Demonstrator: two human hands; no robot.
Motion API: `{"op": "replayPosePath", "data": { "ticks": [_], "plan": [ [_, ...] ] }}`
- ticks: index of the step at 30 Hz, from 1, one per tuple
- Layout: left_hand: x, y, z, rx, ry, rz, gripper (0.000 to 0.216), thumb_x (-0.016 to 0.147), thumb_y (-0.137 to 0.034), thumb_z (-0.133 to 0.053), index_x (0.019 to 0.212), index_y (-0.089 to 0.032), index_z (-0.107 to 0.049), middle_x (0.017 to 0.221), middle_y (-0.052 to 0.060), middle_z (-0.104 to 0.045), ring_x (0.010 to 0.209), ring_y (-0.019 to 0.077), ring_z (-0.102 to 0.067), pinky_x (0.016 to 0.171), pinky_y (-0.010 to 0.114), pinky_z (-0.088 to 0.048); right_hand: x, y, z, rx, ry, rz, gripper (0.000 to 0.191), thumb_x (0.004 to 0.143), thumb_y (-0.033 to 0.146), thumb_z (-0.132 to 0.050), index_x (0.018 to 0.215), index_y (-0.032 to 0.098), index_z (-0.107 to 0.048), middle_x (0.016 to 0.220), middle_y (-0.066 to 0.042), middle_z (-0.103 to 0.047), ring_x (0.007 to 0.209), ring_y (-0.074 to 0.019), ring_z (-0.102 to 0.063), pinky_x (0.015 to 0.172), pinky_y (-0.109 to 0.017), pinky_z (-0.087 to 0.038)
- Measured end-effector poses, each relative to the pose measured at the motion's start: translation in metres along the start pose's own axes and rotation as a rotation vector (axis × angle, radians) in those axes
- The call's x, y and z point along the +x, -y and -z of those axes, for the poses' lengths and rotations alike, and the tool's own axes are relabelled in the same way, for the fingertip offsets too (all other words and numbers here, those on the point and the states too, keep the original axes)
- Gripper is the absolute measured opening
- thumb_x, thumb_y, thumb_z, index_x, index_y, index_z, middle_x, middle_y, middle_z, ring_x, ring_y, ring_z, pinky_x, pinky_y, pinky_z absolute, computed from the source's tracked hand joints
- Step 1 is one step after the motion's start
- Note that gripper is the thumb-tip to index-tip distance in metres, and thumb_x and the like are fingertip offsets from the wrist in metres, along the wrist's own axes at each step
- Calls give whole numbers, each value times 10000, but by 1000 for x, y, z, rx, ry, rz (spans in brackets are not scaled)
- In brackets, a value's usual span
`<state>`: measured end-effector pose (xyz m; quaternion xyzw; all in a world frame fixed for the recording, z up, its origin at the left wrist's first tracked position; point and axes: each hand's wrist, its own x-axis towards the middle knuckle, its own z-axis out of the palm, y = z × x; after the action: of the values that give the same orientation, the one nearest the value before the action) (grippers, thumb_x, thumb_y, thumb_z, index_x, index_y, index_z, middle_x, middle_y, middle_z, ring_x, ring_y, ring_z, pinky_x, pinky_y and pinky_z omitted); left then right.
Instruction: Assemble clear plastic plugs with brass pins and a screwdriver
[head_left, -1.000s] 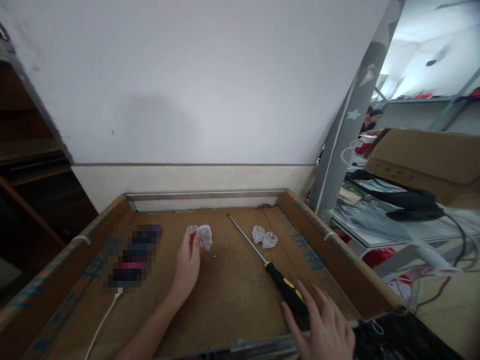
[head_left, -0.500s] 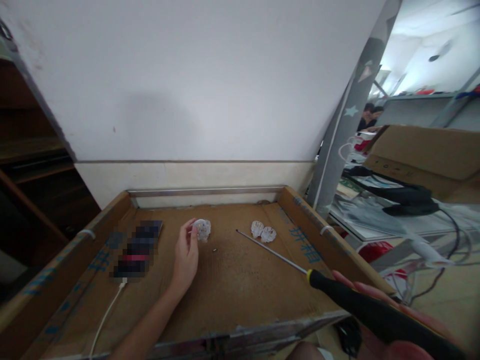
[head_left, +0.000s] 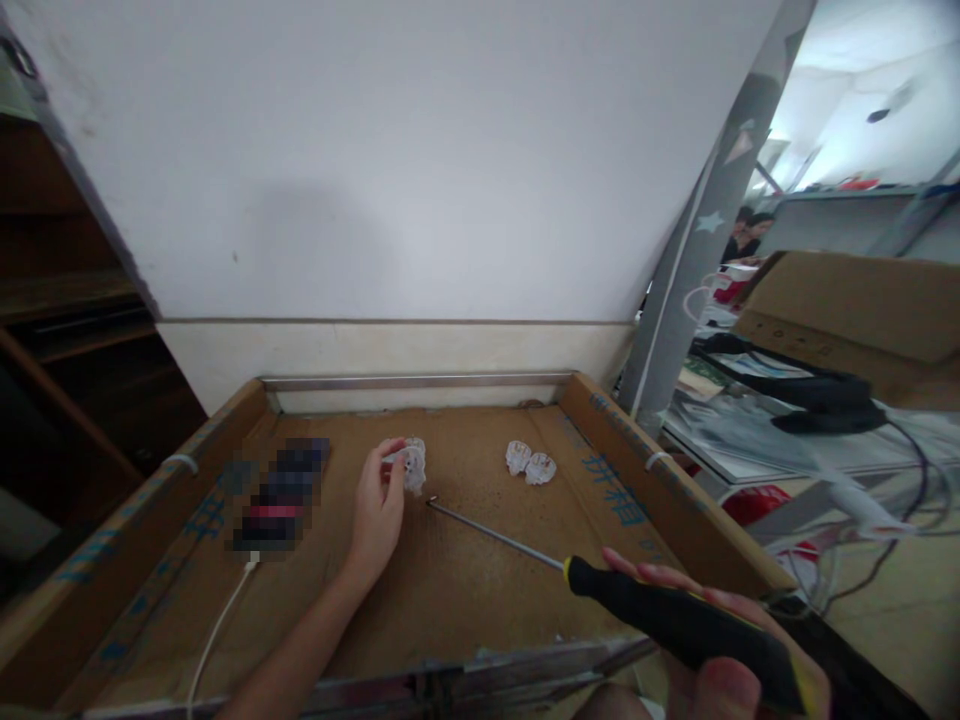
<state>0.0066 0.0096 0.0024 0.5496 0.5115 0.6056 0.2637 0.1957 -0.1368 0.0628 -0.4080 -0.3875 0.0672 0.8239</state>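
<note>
My left hand (head_left: 380, 503) is closed on a clear plastic piece (head_left: 413, 468), with the thumb and fingers at its left edge. It looks like one rounded part of a transparent housing; its inner details are too small to make out. My right hand (head_left: 721, 688) grips a screwdriver (head_left: 652, 606) with a black and yellow handle. Its long metal shaft points left, and the tip is at a tiny metal part (head_left: 433, 499), apparently a screw, just below the plastic piece. To the right lies a pair of similar clear plastic pieces (head_left: 529, 464) on the cardboard.
Cardboard (head_left: 480, 610) with raised sides covers the work surface. A pixelated phone-like object (head_left: 281, 497) lies at left with a white cable (head_left: 217, 632). A grey post (head_left: 679, 250) and a cluttered side table (head_left: 742, 455) with a cardboard box (head_left: 847, 310) stand at right.
The screwdriver has moved left and down, its tip going from near the paired pieces to the tiny metal part. My left hand has tilted the plastic piece slightly.
</note>
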Motion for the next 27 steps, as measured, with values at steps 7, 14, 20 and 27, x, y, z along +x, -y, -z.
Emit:
{"op": "replayPosePath", "data": {
  "ticks": [7,14,20,27],
  "plan": [
    [-1,1,0,50,31,-54,282,883,-354,-433,1058,-180,-568,1053,90,-622,905,190,-594,779,318,-478,31,-23,40,24,-26,-7,399,701,517,-671,907,195,-555,810,-63,-655,726,-308,-682,644,-588,-554],
    [-2,-3,2,96,-26,-65,273,883,-339,-434,1053,-173,-568,1031,93,-622,875,192,-599,750,315,-479,15,-9,14,10,-25,-11,281,817,382,-571,1023,195,-541,925,-85,-621,811,-280,-672,752,-563,-542],
    [-1,-4,2,79,-41,-64,267,883,-343,-441,1040,-172,-573,1019,90,-628,872,189,-606,750,313,-483,6,-10,-2,-16,29,144,250,843,323,-543,1041,172,-522,906,-81,-616,830,-238,-649,735,-491,-556],
    [-1,-6,3,92,-60,-62,269,886,-337,-433,1051,-167,-563,1032,90,-625,908,201,-599,805,341,-469,6,-2,-4,29,-11,-30,246,858,353,-523,1050,200,-522,920,-71,-610,845,-262,-658,785,-518,-525]
  ]
}}
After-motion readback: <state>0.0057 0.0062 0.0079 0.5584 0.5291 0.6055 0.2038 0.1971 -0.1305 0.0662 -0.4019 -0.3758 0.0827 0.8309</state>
